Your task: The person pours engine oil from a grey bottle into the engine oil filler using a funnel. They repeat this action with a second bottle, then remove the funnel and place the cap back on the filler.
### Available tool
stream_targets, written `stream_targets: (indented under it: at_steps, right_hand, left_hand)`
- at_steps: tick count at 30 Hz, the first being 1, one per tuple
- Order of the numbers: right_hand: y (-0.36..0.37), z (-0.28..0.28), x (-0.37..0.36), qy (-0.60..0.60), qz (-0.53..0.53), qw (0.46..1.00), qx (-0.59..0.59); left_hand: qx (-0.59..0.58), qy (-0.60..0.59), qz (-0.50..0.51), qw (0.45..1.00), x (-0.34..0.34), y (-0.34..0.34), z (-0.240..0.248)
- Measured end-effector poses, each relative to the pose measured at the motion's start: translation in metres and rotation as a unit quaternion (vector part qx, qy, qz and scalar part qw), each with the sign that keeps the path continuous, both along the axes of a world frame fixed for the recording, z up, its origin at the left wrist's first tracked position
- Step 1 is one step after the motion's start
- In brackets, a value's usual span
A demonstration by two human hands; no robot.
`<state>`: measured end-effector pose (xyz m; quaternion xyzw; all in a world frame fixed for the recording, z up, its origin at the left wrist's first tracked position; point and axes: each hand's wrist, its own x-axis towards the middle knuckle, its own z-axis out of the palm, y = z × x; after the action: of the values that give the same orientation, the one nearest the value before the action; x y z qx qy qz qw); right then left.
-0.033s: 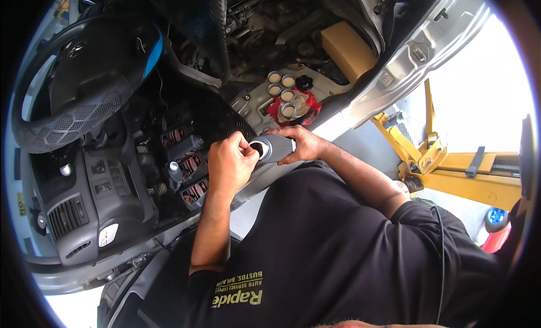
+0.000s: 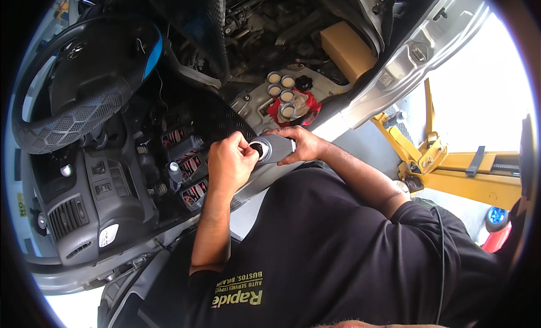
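In front of my chest, my right hand wraps round a grey plastic bottle that looks like an oil bottle. It lies tilted, with its round mouth toward my left hand. The thumb and fingers of that hand are pinched together at the rim of the mouth; whatever is between them is too small to make out. More grey bottles with black and red labels stand to the left of my left hand, one with a silvery top.
Several round grey caps with beige insides sit on the metal ledge beside a red wrapper and a black knobbed cap. A brown cardboard box rests by the engine bay. Steering wheel at left, yellow lift arm at right.
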<state>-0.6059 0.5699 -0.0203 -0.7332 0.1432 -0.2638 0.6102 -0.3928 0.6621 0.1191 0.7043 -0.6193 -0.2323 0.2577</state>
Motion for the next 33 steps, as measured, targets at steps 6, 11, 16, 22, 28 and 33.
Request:
stream_targets:
  at_steps: [6,11,16,22,28,33]
  right_hand:
    - [0.001,-0.003,-0.003,0.01,-0.009,0.999,-0.037]
    - [-0.003,-0.008,-0.002,0.042,-0.01,0.998,-0.044]
    - [-0.005,-0.011,0.001,0.044,0.015,0.998,-0.029]
    - [-0.004,-0.01,0.003,0.041,0.007,0.999,0.028]
    - [0.002,-0.011,0.003,0.076,-0.049,0.995,-0.034]
    - [0.019,-0.029,0.004,0.025,-0.122,0.958,-0.258]
  left_hand:
    - [0.009,0.12,0.002,0.993,0.012,0.007,-0.005]
    - [-0.035,0.106,-0.007,0.994,0.018,0.016,-0.008]
    - [-0.082,0.231,0.003,0.97,0.02,0.024,-0.014]
    - [-0.166,0.148,-0.043,0.974,0.017,0.026,-0.029]
    - [-0.221,0.247,-0.019,0.943,0.011,0.017,-0.055]
    - [-0.189,0.409,0.074,0.89,0.052,0.014,-0.096]
